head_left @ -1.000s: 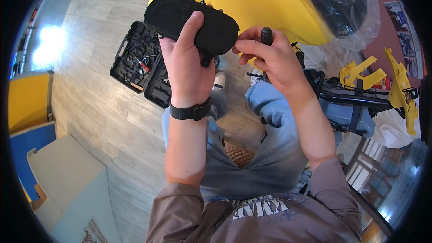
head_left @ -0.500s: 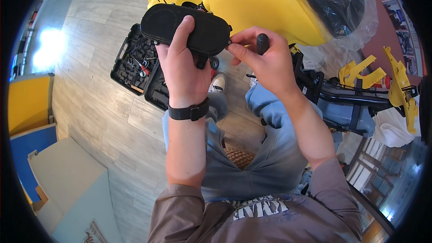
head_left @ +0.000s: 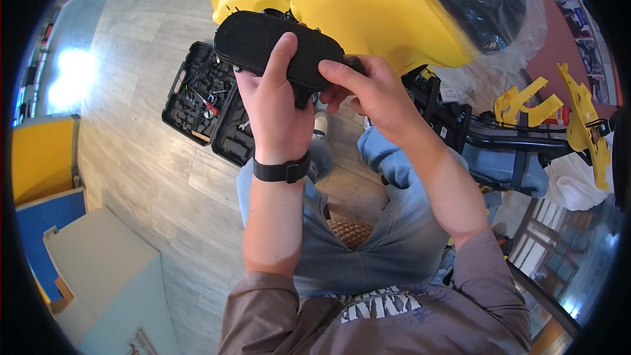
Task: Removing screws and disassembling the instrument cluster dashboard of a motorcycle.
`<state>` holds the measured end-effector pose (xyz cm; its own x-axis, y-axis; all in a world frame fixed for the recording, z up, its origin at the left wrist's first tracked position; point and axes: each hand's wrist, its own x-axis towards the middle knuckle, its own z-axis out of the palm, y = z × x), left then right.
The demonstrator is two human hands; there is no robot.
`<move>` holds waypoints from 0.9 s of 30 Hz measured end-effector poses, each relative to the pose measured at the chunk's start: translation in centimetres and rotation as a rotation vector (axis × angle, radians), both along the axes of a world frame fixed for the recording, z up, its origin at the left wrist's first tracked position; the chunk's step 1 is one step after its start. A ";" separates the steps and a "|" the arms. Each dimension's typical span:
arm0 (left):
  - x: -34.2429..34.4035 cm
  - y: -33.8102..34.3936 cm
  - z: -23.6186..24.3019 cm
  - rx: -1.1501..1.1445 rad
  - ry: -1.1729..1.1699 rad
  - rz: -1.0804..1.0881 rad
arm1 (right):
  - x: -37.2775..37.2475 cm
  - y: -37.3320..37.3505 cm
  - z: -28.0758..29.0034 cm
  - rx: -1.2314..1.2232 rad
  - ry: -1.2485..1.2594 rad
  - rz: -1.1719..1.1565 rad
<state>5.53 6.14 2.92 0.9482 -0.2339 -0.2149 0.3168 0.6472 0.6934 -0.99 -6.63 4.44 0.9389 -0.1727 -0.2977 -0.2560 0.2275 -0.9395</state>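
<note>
My left hand (head_left: 279, 115) is closed round a black oblong plastic housing (head_left: 263, 43), its thumb across the upper face. Small metal screws stick out along the housing's edge. At the housing's right end, my right hand (head_left: 374, 92) presses its thumb on the face, with the fingers curled beneath. A black rounded tool handle (head_left: 355, 64) is tucked in that same hand; its working end is hidden, so its exact kind does not show.
An open black tool case (head_left: 197, 102) lies on the wooden floor beyond my left arm. Large yellow body panels (head_left: 368, 13) stand ahead, beside clear plastic wrapping (head_left: 526, 20). To the right is a black metal frame (head_left: 519, 143) with yellow brackets (head_left: 585, 131). A grey-topped box (head_left: 98, 243) is at left.
The housing has shifted slightly right and down. My right hand has moved left: its thumb went from a small screw at the edge onto the housing's face, and the tool handle has swung round.
</note>
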 end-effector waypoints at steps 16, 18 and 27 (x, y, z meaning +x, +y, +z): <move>0.1 -0.3 0.1 -0.009 0.002 -0.030 | -0.1 0.0 -0.1 0.154 0.013 -0.035; 0.1 -0.1 0.3 0.003 -0.025 -0.052 | -0.1 0.1 0.1 0.141 -0.009 -0.030; 0.1 -0.3 -0.4 -0.147 0.125 -0.068 | -0.4 -0.3 0.4 0.120 0.025 -0.052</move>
<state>5.62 5.85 2.56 0.8973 -0.3340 -0.2885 0.4407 0.7126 0.5458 -1.36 -6.97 4.87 0.9218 -0.1824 -0.3422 -0.2641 0.3510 -0.8984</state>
